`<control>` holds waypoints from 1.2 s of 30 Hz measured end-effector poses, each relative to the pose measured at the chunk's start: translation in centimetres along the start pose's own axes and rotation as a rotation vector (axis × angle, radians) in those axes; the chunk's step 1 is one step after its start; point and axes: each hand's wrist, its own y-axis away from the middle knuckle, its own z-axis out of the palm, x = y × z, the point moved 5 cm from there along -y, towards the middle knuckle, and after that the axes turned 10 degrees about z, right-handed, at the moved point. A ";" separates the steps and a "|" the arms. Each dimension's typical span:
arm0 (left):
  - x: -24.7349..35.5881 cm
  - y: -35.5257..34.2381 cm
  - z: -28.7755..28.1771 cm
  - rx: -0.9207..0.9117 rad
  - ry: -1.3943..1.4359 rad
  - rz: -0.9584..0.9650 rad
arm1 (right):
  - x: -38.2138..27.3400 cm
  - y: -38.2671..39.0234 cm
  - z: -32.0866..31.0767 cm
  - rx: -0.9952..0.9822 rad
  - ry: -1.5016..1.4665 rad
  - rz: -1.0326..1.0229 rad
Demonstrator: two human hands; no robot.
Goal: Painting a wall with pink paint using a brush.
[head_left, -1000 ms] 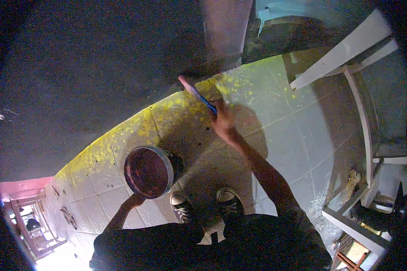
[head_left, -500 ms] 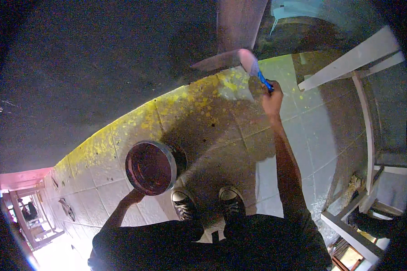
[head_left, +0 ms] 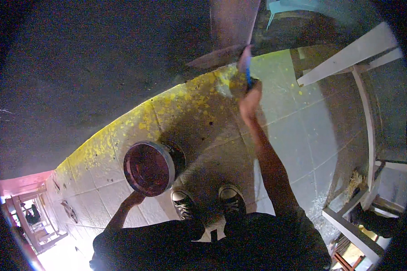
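Observation:
My right hand (head_left: 251, 100) is closed round the blue handle of a paintbrush (head_left: 247, 67), blurred by motion. Its pinkish head points up at the foot of a dark wall (head_left: 90, 67), near the lower end of a pink-mauve painted band (head_left: 234, 22); whether it touches cannot be made out. At my left side, my left hand (head_left: 134, 198) grips a round paint bucket (head_left: 170, 167) low on its near side, the fingers mostly hidden by it. The bucket is tilted so its mouth faces me, and its inside looks dark reddish.
Yellow paint spots cover the tiled floor (head_left: 199, 149) along the wall. White wooden beams (head_left: 348, 54) form a frame at the right. A light blue patch (head_left: 294, 6) marks the wall above. At the far left stands another wooden frame (head_left: 31, 217). My shoes (head_left: 231, 198) are below.
My right hand with the paintbrush has moved left and slightly up along the wall's foot. The bucket and my left hand stay almost where they were.

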 end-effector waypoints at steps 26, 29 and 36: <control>-0.7 0.9 0.3 -0.010 0.129 0.002 | -3.0 6.9 5.9 -0.487 0.117 -0.089; 0.0 0.3 0.0 0.069 0.078 0.109 | 0.9 4.6 4.1 -0.429 0.167 0.071; 1.6 -0.3 -0.8 0.261 -0.070 0.364 | 2.2 0.4 -1.6 -0.005 0.072 -0.087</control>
